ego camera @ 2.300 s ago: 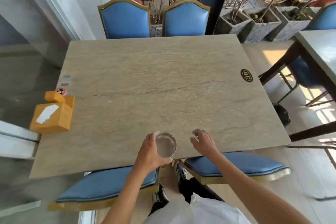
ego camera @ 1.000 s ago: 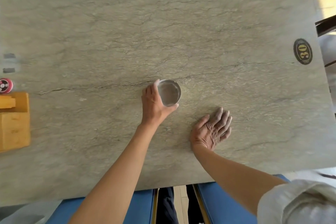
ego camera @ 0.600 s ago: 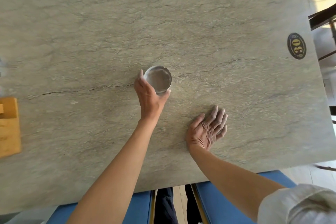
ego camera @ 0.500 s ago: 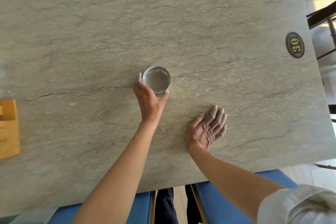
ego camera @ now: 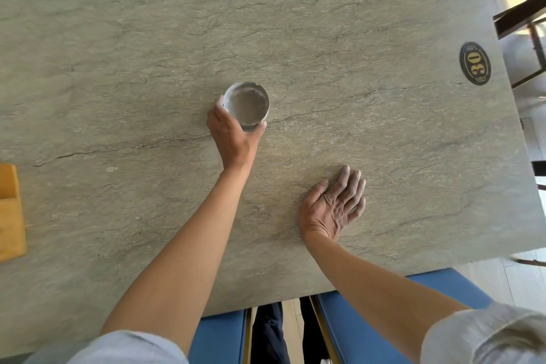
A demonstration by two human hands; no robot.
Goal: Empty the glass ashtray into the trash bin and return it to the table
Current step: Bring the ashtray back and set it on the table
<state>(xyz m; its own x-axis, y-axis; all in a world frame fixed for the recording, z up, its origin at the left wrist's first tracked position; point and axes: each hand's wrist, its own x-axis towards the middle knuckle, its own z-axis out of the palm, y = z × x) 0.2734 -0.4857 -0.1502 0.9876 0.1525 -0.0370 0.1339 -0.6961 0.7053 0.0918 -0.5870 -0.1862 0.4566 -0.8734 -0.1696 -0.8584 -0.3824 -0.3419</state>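
The glass ashtray [ego camera: 246,104] sits near the middle of the stone bench [ego camera: 325,38], and it looks empty. The step in hand seems to be putting it back down. To do this well, the left hand [ego camera: 233,134] should let go softly and lift away slowly, so the glass does not slide or tip.

The left arm reaches far forward. Its thumb and fingers curl around the near side of the ashtray, touching the rim. The right hand [ego camera: 334,205] lies flat on the bench with fingers spread, holding nothing, well apart from the ashtray. An orange box [ego camera: 10,216] sits at the left edge.
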